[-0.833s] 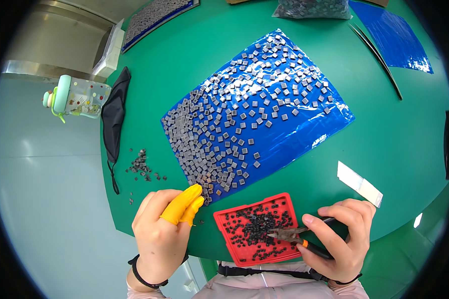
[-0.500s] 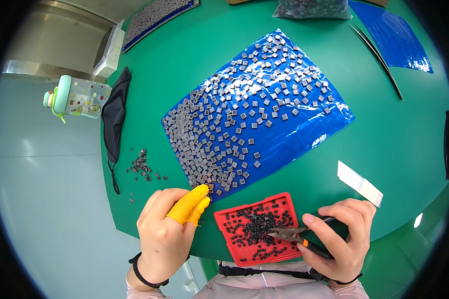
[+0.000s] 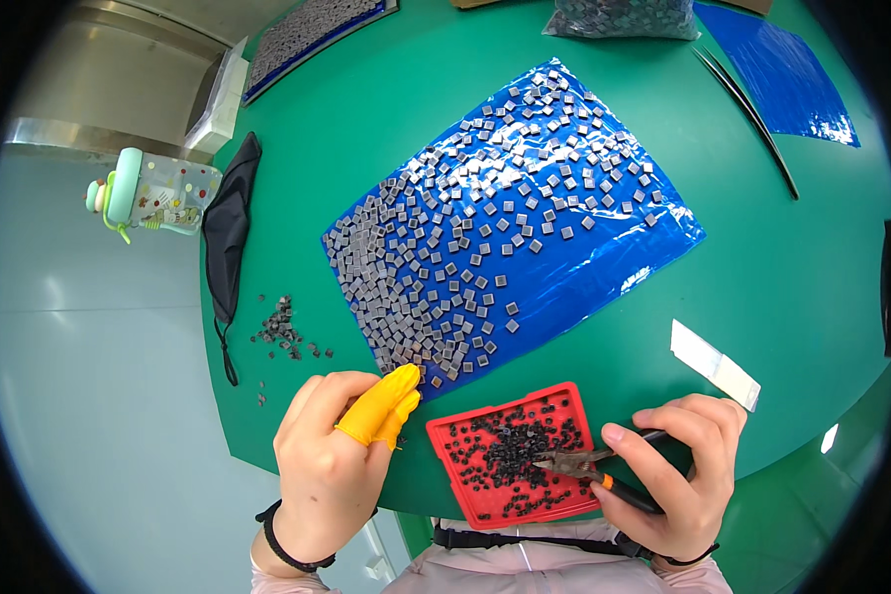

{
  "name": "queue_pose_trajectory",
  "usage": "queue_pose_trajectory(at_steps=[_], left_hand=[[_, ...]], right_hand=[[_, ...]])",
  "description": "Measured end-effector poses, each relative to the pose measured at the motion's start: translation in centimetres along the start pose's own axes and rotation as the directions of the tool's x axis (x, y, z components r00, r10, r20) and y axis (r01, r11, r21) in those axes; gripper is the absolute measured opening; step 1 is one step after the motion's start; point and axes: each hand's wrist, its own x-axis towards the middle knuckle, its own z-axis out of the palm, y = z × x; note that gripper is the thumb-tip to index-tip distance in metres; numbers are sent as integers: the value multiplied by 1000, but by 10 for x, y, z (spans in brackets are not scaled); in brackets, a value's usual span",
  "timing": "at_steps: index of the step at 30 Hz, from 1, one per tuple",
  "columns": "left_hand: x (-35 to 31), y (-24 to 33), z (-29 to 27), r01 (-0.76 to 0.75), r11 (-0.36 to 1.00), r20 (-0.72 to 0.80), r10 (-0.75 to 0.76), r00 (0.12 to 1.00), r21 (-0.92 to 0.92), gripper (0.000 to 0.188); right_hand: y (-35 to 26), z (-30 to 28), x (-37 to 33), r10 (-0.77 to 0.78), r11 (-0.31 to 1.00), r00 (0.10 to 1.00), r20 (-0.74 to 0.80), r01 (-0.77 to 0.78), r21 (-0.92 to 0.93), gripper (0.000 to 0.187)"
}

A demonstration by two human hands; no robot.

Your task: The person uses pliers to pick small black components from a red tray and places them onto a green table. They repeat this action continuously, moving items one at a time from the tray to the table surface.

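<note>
Red tray [image 3: 574,400]: shallow square plastic, raised rim, floor peppered with small black bits, sitting at the near edge of the green counter [image 3: 782,297], between both hands. Pliers [image 3: 589,465]: dark metal nose, black handles with an orange band, lying over the tray's right part with the tips among the black bits.

Right hand [image 3: 678,485]: grip closed around the pliers' handles, fingers curled over, thumb on top. Hand sits just right of the tray, partly off the counter edge.

Left hand [image 3: 332,465]: yellow rubber finger covers [image 3: 381,411] on the leading fingers, black band at the wrist. Those fingertips are pinched together at the near corner of the blue sheet, right by the nearest grey squares; can't tell if one is between them. Hand is just left of the tray, not touching it.

Blue sheet [image 3: 604,267]: glossy, wrinkled plastic film, laid diagonally beyond the tray. Covered in small flat grey squares [image 3: 485,228], packed tight at the left end, looser toward the right.

Further out:
- small heap of dark bits [image 3: 282,332] on the counter, left of the sheet
- black face mask [image 3: 230,233] with ear loop hanging along the left counter edge
- mint-green bottle [image 3: 148,193] with dotted clear body, lying on its side off to the left
- white paper strip [image 3: 715,364], plain rectangle, right of the sheet
- second blue sheet [image 3: 782,69] far right, thin black rods [image 3: 752,119] beside it
- clear bag of grey parts [image 3: 624,18] at the far edge
</note>
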Motion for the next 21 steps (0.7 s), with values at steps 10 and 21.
queue_pose_trajectory(at_steps=[10,21], left_hand=[[-1,5,-3,-43,998,26,44,999,-49,29],[4,7,-1,-82,997,-1,82,997,-8,26]], right_hand=[[0,-1,0,0,1000,1000,-3,0,6,55],[0,0,0,-2,1000,1000,-3,2,-1,54]])
